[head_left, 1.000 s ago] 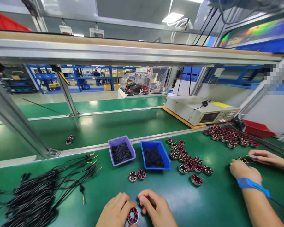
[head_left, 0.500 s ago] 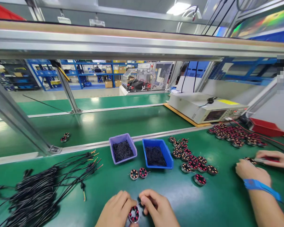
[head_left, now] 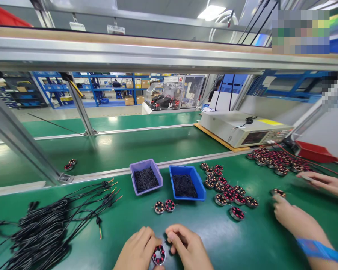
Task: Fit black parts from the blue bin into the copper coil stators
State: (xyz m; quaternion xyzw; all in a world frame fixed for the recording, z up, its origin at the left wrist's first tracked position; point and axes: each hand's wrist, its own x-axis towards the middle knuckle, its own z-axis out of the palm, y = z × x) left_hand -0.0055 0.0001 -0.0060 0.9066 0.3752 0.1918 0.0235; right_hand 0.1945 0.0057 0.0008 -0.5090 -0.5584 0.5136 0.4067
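Holds a red ring (head_left: 154, 261) in the left hand (head_left: 136, 250) grip at six o'clock, pinches something too tiny to tell in the right hand (head_left: 189, 248), and faces two loose rings (head_left: 169, 205), then a purple bin (head_left: 159, 176) and blue bin (head_left: 200, 189), toward twelve.

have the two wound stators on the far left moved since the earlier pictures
Yes, the two wound stators have moved left, closer to the foot of the near metal post.

two rings (head_left: 68, 167) slide left, a co-worker's hands part
i see the banded hand (head_left: 291, 215) further left with its wound ring (head_left: 278, 193), while that person's other hand (head_left: 328, 184) is now well apart from it.
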